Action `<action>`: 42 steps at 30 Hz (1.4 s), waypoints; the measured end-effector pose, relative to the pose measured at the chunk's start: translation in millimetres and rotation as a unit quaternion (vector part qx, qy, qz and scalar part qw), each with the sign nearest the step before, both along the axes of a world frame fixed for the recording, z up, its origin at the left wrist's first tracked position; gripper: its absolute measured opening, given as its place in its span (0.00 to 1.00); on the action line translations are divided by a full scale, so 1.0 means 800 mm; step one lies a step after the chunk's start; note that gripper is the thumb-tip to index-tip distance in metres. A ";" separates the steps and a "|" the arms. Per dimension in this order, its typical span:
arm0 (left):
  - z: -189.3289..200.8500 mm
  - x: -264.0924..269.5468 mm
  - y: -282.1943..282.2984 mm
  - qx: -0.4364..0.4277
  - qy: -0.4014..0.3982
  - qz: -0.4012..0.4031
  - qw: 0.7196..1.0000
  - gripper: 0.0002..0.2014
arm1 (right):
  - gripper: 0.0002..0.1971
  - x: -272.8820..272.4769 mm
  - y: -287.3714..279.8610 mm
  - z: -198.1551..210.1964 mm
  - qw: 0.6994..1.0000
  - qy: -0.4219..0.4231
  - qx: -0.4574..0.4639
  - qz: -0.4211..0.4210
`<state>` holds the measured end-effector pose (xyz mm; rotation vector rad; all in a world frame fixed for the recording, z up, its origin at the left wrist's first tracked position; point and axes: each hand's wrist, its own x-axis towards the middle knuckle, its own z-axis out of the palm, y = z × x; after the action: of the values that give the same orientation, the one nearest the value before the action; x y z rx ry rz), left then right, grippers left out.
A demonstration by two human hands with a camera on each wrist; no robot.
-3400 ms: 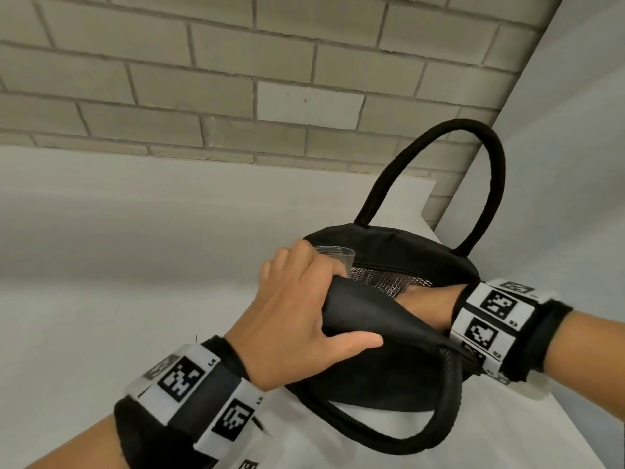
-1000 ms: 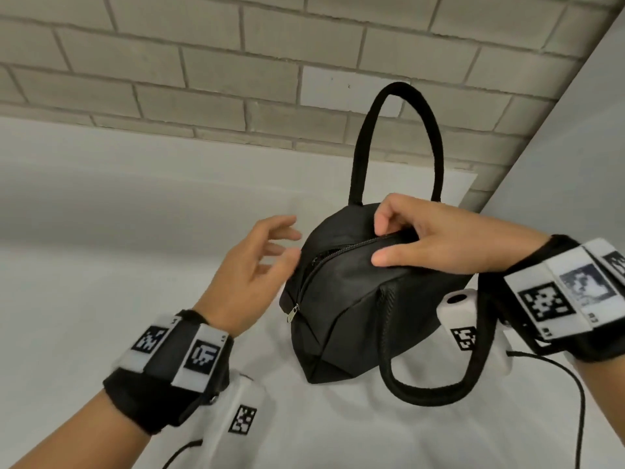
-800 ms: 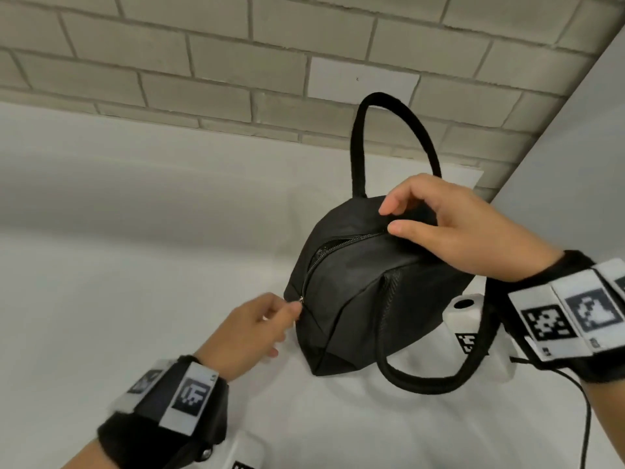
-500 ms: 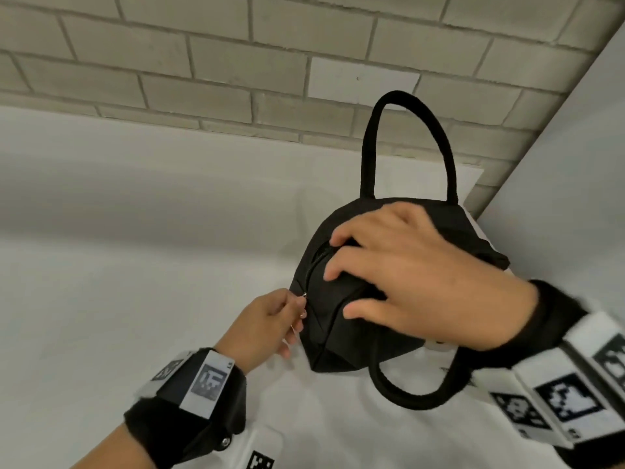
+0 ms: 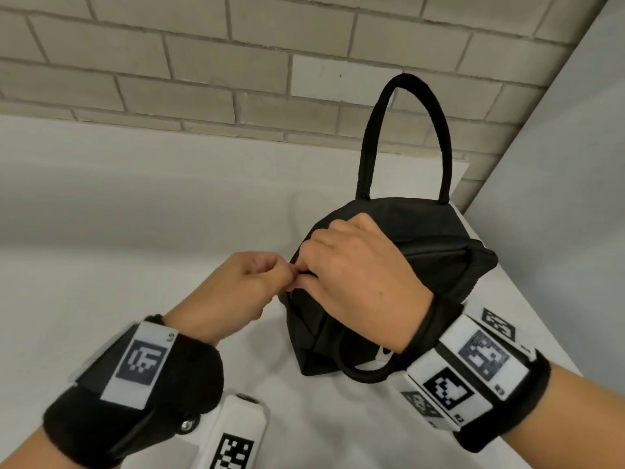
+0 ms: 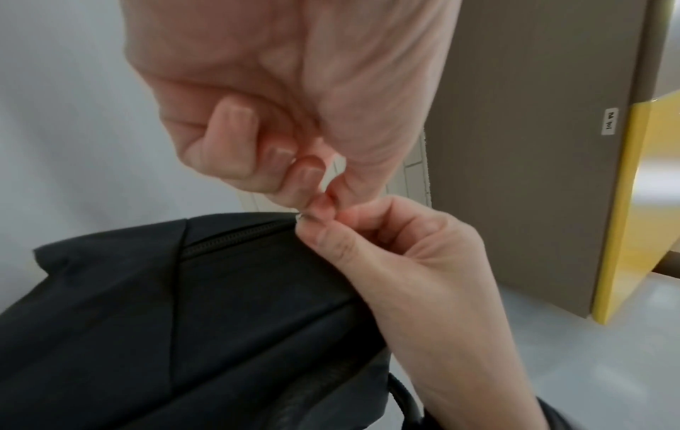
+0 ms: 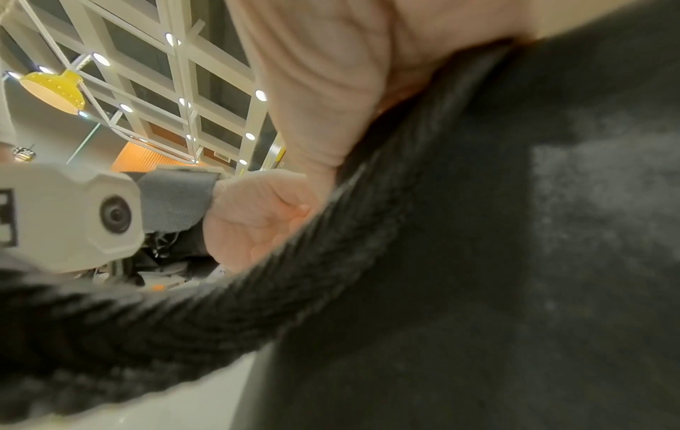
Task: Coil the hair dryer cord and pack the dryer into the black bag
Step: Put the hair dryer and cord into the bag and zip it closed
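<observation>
The black bag (image 5: 436, 231) stands on the white table (image 5: 101, 265), one handle (image 5: 406, 82) upright. Its other handle (image 5: 365, 375) hangs down under my right wrist and fills the right wrist view (image 7: 257, 305). Both hands meet at the near end of the zipper (image 6: 235, 237). My right hand (image 5: 301, 277) lies over the bag's top and pinches the small metal zipper pull (image 6: 304, 216). My left hand (image 5: 287, 273) pinches the bag's end right beside it (image 6: 323, 199). The hair dryer and its cord are not in view.
A grey brick wall (image 5: 203, 62) runs behind the table and a plain white wall (image 5: 575, 198) closes the right side close to the bag. The table's right edge (image 5: 541, 333) passes just beyond my right wrist. White tabletop stretches to the left.
My right hand has slid from the bag's top middle down to the near zipper end, meeting the left hand. The left hand rose slightly with the bag's end.
</observation>
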<state>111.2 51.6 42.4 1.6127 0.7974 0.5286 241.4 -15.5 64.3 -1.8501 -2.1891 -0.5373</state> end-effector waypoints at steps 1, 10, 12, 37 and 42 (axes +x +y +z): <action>0.000 0.001 -0.001 -0.005 -0.012 0.002 1.000 0.16 | 0.09 -0.002 0.000 -0.001 1.000 -0.010 0.009 -0.012; -0.038 -0.004 -0.011 0.070 -0.113 0.072 0.988 0.09 | 0.11 -0.027 0.011 0.006 0.994 -0.012 0.036 -0.099; -0.046 0.001 -0.018 0.072 -0.118 0.087 0.987 0.14 | 0.11 -0.029 0.013 0.008 0.994 -0.014 0.015 -0.109; -0.035 0.000 -0.015 -0.073 -0.099 0.105 0.987 0.05 | 0.12 -0.016 0.000 0.017 0.994 0.051 -0.090 -0.028; -0.032 0.000 -0.020 -0.095 -0.115 0.103 0.984 0.04 | 0.14 -0.015 0.000 0.018 0.994 0.052 -0.092 -0.022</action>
<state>110.9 35.8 16.6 1.2755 0.8175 0.7489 229.1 -15.6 78.7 -1.9727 -2.1974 -0.2474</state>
